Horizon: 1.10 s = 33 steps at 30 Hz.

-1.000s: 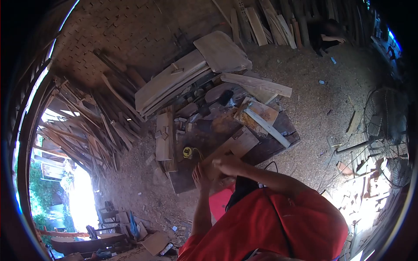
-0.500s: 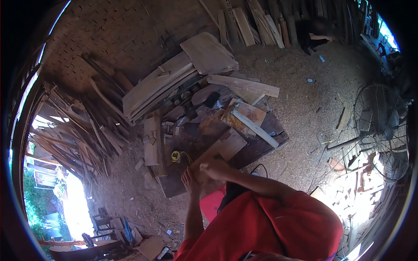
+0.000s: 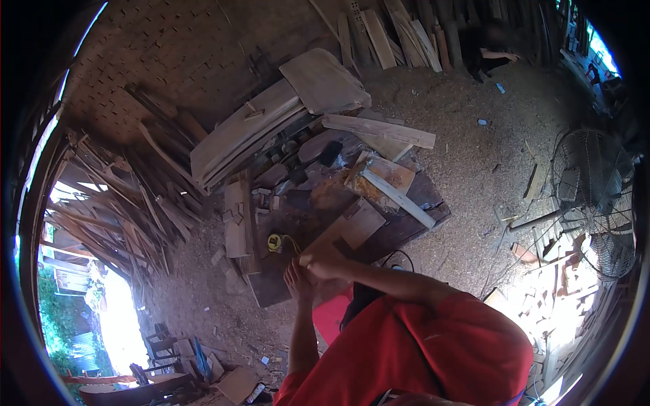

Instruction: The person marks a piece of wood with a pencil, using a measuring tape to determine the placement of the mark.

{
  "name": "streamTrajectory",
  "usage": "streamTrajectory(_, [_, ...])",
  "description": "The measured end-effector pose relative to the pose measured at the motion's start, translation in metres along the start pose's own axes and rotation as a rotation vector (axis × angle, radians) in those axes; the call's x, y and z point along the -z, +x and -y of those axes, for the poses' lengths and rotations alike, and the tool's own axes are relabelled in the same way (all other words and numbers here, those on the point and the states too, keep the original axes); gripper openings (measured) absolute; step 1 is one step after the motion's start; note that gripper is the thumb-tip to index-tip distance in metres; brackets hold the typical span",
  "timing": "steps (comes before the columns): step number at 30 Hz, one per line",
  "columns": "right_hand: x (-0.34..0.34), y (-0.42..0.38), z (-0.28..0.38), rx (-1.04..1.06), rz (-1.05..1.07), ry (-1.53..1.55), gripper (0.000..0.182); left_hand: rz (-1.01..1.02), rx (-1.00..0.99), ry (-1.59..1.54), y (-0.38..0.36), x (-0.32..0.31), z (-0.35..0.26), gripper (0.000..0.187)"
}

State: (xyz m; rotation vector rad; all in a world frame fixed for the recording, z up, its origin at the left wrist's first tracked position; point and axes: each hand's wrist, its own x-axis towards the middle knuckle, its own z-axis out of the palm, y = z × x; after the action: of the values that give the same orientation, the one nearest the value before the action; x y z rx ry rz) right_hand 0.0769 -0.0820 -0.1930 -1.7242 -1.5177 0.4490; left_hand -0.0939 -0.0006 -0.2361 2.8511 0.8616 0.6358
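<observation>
My left hand (image 3: 298, 281) lies at the near end of a flat wooden board (image 3: 360, 224), fingers stretched out along its edge. Right beside it, my right hand (image 3: 321, 262) is closed over the same board; anything in its fingers is too small or hidden to make out. A yellow tape measure (image 3: 274, 243) rests on the dark worktable (image 3: 271, 289) just beyond my left hand. Its yellow blade (image 3: 292, 244) curves out toward my hands.
A pale wood strip (image 3: 398, 197) lies across another board on the table. Large planks (image 3: 247, 128) are stacked at the back. Timber (image 3: 128, 203) leans at left. A caged fan (image 3: 592, 203) stands at right. Another person (image 3: 484, 54) crouches by the far wall.
My right hand has moved a little left along the board, closer to my left hand. My left hand, the board and the tape measure look nearly unchanged.
</observation>
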Motion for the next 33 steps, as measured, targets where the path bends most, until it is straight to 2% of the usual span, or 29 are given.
streamTrajectory(1, [0.024, 0.004, -0.011, -0.018, 0.022, -0.171, 0.022, 0.014, 0.008, 0.013, 0.001, 0.001, 0.000, 0.115])
streamTrajectory(3, [0.040, 0.016, -0.047, -0.228, 0.027, -0.236, 0.022, 0.036, 0.032, 0.040, 0.000, 0.001, -0.001, 0.118])
streamTrajectory(6, [0.086, 0.015, -0.023, -0.224, -0.272, -0.221, 0.024, 0.073, 0.067, -0.021, -0.002, -0.003, 0.002, 0.122])
streamTrajectory(7, [0.086, 0.020, -0.016, -0.320, -0.102, -0.167, 0.025, 0.059, 0.059, -0.005, -0.001, -0.003, 0.002, 0.121])
streamTrajectory(10, [0.060, 0.018, 0.021, -0.080, 0.261, -0.497, 0.029, 0.031, 0.017, 0.050, -0.004, -0.007, 0.006, 0.117])
streamTrajectory(13, [0.022, 0.009, 0.041, -0.079, 0.057, -0.101, 0.031, 0.025, -0.020, 0.107, -0.008, -0.023, 0.023, 0.114])
streamTrajectory(16, [0.013, 0.011, 0.005, 0.112, -0.087, -0.314, 0.015, 0.036, 0.002, 0.097, -0.014, -0.020, 0.021, 0.112])
streamTrajectory(17, [0.059, 0.012, 0.009, 0.075, 0.235, -0.558, 0.019, 0.034, 0.024, 0.060, -0.007, -0.008, 0.009, 0.112])
streamTrajectory(19, [0.073, 0.013, -0.041, -0.337, -0.081, -0.245, 0.030, 0.022, 0.045, 0.008, 0.000, 0.002, -0.002, 0.115])
streamTrajectory(20, [0.100, 0.008, -0.062, -0.308, 0.017, -0.285, 0.035, 0.032, 0.051, -0.020, -0.001, 0.002, -0.002, 0.118])
streamTrajectory(22, [0.139, 0.000, -0.083, -0.502, -0.085, -0.352, 0.033, 0.050, 0.063, -0.073, 0.000, 0.003, -0.001, 0.126])
streamTrajectory(25, [0.152, -0.003, -0.067, -0.558, -0.152, -0.499, 0.031, 0.045, 0.055, -0.063, -0.001, 0.001, 0.001, 0.126])
streamTrajectory(27, [0.126, -0.002, -0.036, -0.549, -0.083, -0.389, 0.028, 0.054, 0.063, -0.065, 0.000, 0.001, 0.001, 0.125])
streamTrajectory(29, [0.072, -0.001, -0.023, -0.380, -0.045, -0.394, 0.027, 0.059, 0.062, -0.062, -0.001, 0.003, 0.000, 0.124])
streamTrajectory(31, [0.042, -0.002, -0.001, -0.085, -0.113, -0.126, 0.027, 0.053, 0.054, -0.054, 0.001, 0.005, -0.002, 0.123])
streamTrajectory(33, [0.046, -0.006, 0.004, -0.123, -0.094, -0.170, 0.026, 0.057, 0.053, -0.048, 0.001, 0.006, -0.001, 0.122])
